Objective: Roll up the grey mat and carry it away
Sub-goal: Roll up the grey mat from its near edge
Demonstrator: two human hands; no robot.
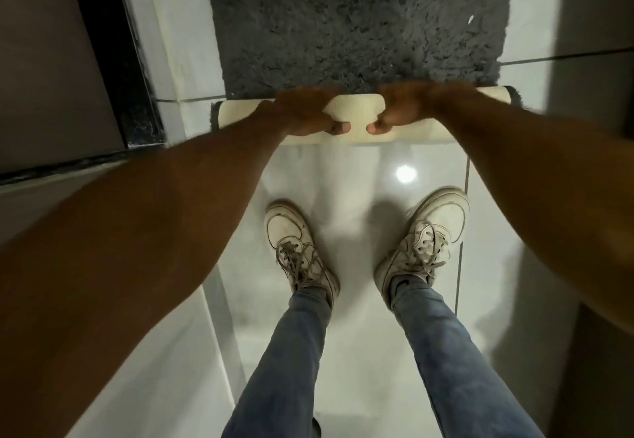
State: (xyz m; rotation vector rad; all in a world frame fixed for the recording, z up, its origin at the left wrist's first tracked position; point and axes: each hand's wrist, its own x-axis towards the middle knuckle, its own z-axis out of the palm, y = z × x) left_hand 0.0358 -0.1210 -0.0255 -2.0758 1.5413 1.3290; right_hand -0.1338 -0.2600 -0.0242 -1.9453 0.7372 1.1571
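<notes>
A shaggy grey mat (360, 22) lies on the white tiled floor and runs away from me to the top of the view. Its near end is curled into a short roll (353, 113) that shows the cream underside. My left hand (305, 111) grips the roll left of centre, with the thumb tucked under its near edge. Just right of centre my right hand (408, 108) clamps the roll the same way. The two thumbs almost touch.
My feet in white sneakers (298, 249) (425, 242) stand on the glossy tiles just behind the roll. A dark door frame (113, 56) and wall run along the left. On the right another wall or panel (590, 60) borders the narrow floor.
</notes>
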